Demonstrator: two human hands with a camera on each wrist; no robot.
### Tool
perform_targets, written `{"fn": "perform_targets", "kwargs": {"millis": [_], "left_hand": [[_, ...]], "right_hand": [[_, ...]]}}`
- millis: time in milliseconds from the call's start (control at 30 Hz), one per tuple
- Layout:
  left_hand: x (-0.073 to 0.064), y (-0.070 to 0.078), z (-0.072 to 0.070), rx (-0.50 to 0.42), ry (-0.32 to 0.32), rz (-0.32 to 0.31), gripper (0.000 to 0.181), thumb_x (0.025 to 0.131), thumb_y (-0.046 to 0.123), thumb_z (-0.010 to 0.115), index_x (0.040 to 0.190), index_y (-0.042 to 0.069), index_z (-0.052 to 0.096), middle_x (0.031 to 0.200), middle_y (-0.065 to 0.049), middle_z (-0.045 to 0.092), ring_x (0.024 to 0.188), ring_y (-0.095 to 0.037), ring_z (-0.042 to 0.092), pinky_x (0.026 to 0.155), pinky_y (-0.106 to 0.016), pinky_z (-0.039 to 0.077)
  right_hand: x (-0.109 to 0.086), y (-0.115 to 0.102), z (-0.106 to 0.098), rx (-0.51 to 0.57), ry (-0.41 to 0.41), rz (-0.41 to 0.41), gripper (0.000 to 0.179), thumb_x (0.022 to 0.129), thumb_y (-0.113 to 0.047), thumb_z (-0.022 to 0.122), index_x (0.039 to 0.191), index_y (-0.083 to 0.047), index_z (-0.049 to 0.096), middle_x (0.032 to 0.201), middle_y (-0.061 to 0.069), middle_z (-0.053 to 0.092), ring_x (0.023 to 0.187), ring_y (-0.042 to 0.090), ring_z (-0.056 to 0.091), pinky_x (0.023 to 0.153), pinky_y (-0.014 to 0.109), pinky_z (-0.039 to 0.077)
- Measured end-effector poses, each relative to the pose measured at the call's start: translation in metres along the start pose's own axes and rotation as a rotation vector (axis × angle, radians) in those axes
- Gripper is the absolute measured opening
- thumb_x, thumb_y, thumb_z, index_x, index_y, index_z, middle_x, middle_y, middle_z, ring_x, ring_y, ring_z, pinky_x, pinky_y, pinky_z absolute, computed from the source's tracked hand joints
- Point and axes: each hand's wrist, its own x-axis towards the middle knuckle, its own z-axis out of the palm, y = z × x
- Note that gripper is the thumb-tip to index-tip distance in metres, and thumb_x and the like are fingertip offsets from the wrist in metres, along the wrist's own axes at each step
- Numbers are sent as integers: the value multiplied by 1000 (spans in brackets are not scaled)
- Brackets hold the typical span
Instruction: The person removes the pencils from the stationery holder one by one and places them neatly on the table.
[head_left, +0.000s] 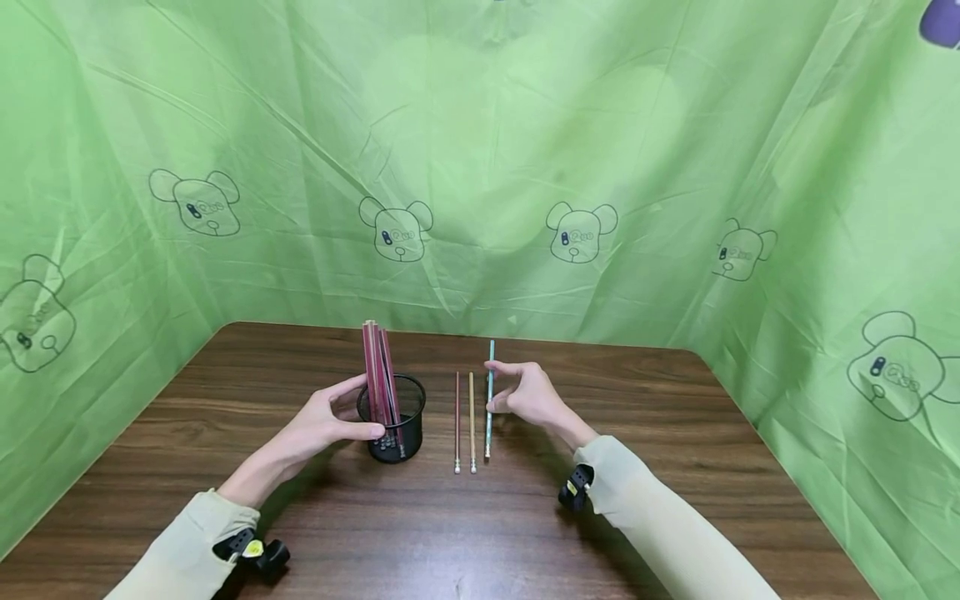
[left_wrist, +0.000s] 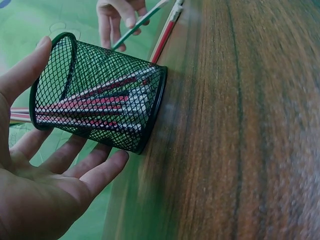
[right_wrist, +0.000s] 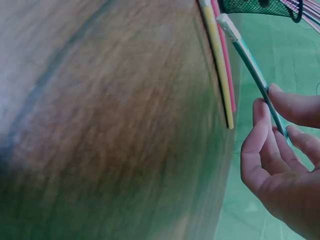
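Observation:
A black mesh pencil cup (head_left: 410, 433) stands upright on the table, holding several red-striped pencils (head_left: 375, 367) with their eraser ends down. My left hand (head_left: 322, 421) holds this cup from its left side, thumb across the near rim and fingers around the back. In the left wrist view, the pencils' white erasers show through the mesh (left_wrist: 100, 65). With thumb and fingers, my right hand (head_left: 534, 396) pinches a blue pencil (head_left: 490, 383), eraser end toward me. In the right wrist view the blue pencil (right_wrist: 250, 62) appears tilted, eraser close over the tabletop.
Between the cup and my right hand, a red pencil (head_left: 457, 421) and a yellow pencil (head_left: 472, 421) lie side by side, erasers toward me. The brown wooden table (head_left: 420, 533) meets a green curtain (head_left: 480, 283) with printed bear faces at its back and sides.

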Motion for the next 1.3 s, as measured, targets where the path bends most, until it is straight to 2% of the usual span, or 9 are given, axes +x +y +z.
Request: {"fn": "perform_targets", "kwargs": {"millis": [167,467,600,833,1000,1167,1300], "left_hand": [[0,-1,0,-10,-2,2,94,87,15,87,164,5,34,149,-24,55,133,-40,57,98,-29,49],[-1,1,0,-5,-4,-7,95,87,16,87,165,6,34,150,-23,55,133,-39,57,99,-29,49],[-1,0,0,-1,-3,-7,95,87,17,87,165,6,33,150,-23,54,132,-38,58,99,-29,48],[-1,1,0,2,-5,-12,95,88,17,87,165,6,32,151,-23,53,134,-38,57,99,-30,48],[0,1,-1,7,1,-12,96,87,17,87,165,6,32,152,-23,53,133,-38,58,100,-31,48],[0,1,-1,6,0,-16,97,87,17,87,165,6,31,152,-23,52,132,-38,58,100,-32,48],[0,0,-1,16,1,-19,97,88,19,87,166,6,31,152,-24,52,133,-38,58,100,-32,47]], "right_hand": [[-2,4,1,-24,-18,24,72,78,16,81,145,-1,62,129,29,66,76,20,76,71,30,59],[-3,10,2,-75,-11,42,70,74,12,83,141,-3,67,128,20,67,59,23,68,62,32,55],[-2,10,3,-85,-12,54,71,73,11,85,140,-3,67,125,18,68,58,24,66,61,34,56],[-2,9,5,-111,-14,85,70,72,10,86,138,-5,70,121,15,70,56,14,60,59,33,55],[0,8,7,-113,-19,112,69,73,10,88,138,-5,70,123,16,71,55,13,59,55,28,53],[1,10,9,-151,-21,133,71,71,8,90,138,-9,71,120,10,72,54,13,55,49,25,48],[2,11,9,-146,-21,137,70,71,9,90,137,-8,72,118,10,72,55,15,59,48,25,48]]}}
